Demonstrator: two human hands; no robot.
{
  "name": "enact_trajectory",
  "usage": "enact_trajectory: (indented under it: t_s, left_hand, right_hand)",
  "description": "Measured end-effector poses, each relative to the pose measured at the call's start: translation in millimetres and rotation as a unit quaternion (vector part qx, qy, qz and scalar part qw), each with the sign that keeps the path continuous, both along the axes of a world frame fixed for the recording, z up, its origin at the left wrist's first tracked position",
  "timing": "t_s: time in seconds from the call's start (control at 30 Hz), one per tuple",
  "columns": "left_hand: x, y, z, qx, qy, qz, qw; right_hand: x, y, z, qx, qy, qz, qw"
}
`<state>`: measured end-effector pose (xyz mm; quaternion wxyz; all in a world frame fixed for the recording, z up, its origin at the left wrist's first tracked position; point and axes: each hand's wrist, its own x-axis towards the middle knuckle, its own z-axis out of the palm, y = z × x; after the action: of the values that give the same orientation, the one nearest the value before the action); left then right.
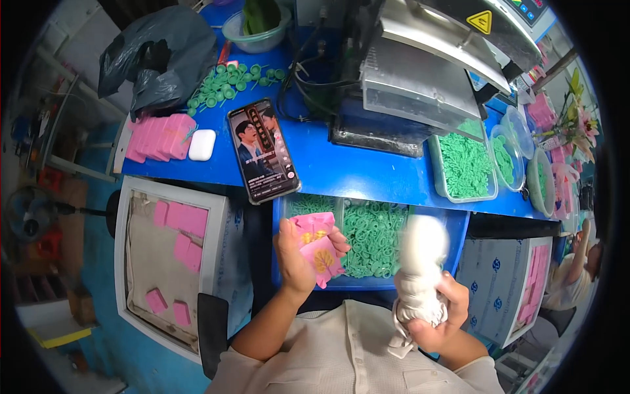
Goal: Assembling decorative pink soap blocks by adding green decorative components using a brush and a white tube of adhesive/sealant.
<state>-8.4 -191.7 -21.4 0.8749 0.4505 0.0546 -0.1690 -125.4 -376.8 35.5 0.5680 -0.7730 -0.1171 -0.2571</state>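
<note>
In my left hand (298,266) is a pink mold-like piece (321,253), its two panels bearing yellow tree-shaped patterns. My right hand (443,318) grips a white cloth bundle (420,282) by its gathered, wrinkled lower part. The bundle's round top is slightly blurred and stands upright, apart from the pink piece. Under both hands an open blue drawer (459,240) contains many small green pieces (374,233).
On the blue tabletop (387,177) are a phone (264,151), a white case (201,145), stacked pink blocks (161,138), green cup-shaped pieces (230,82) and a metal machine (420,85). A clear tub (462,164) of green pieces stands right. Pink blocks lie in a white-framed box (141,262).
</note>
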Motion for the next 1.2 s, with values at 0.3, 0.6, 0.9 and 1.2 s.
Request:
enact_trajectory:
  t_s: [0.3, 0.6, 0.9, 1.2]
  left_hand:
    - [9.3, -7.7, 14.3, 0.053, 0.042, 0.010, 0.998]
    - [13.6, -12.1, 20.1, 0.010, 0.052, -0.001, 0.999]
    - [2.6, -26.1, 3.2, -0.072, 0.172, 0.034, 0.982]
    - [-4.3, -13.2, -25.7, -0.008, 0.173, -0.056, 0.983]
  right_hand:
    - [2.1, 6.0, 3.6, 0.002, -0.002, -0.014, 1.000]
    - [-6.4, -34.3, -7.0, -0.221, -0.168, -0.036, 0.960]
    - [16.9, -18.6, 15.2, -0.367, -0.047, -0.047, 0.928]
    - [0.7, -42.3, -7.8, -0.347, 0.134, 0.001, 0.928]
